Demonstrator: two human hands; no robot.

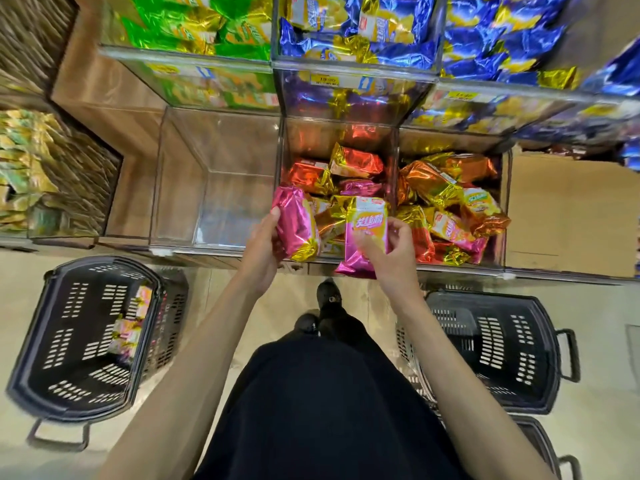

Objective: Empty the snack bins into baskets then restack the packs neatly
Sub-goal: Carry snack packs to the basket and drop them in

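Note:
My left hand (265, 239) grips a pink foil snack pack (296, 225) at the front edge of the middle clear bin (341, 140). My right hand (389, 252) holds a second pink and yellow pack (367, 223) upright beside it. The middle bin holds red, gold and pink packs (353, 164). To its left stands an empty clear bin (180, 174). The right bin (506, 209) is full of orange and gold packs (446, 188). A black basket (45, 344) on the floor at left contains a few pink packs (130, 327). Another black basket (547, 351) sits at right.
Upper bins hold green packs (194, 26) and blue and gold packs (381, 29). A wooden shelf side (104, 98) and woven-looking bins (41, 174) are at left. A third basket (543, 448) peeks out at bottom right. My feet (325, 306) stand between the baskets.

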